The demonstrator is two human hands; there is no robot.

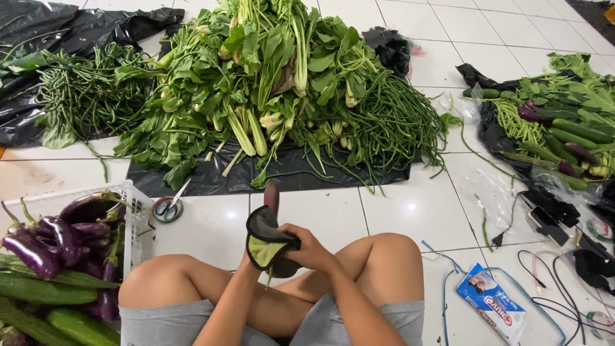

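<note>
I sit cross-legged on a white tiled floor. A purple eggplant (271, 194) stands upright between my hands, only its top showing above a dark cloth with a yellow-green lining (262, 242) wrapped around its lower part. My right hand (312, 248) is closed on the cloth and the eggplant from the right. My left hand (246, 264) is mostly hidden under the cloth and holds the bundle from below and the left.
A white basket (138, 221) of purple eggplants stands at my left knee, with cucumbers (45, 291) beside it. Scissors (168, 208) lie just ahead. Leafy greens (256, 77) and long beans (391, 122) cover black plastic ahead. More vegetables, cables and a packet (493, 302) lie to the right.
</note>
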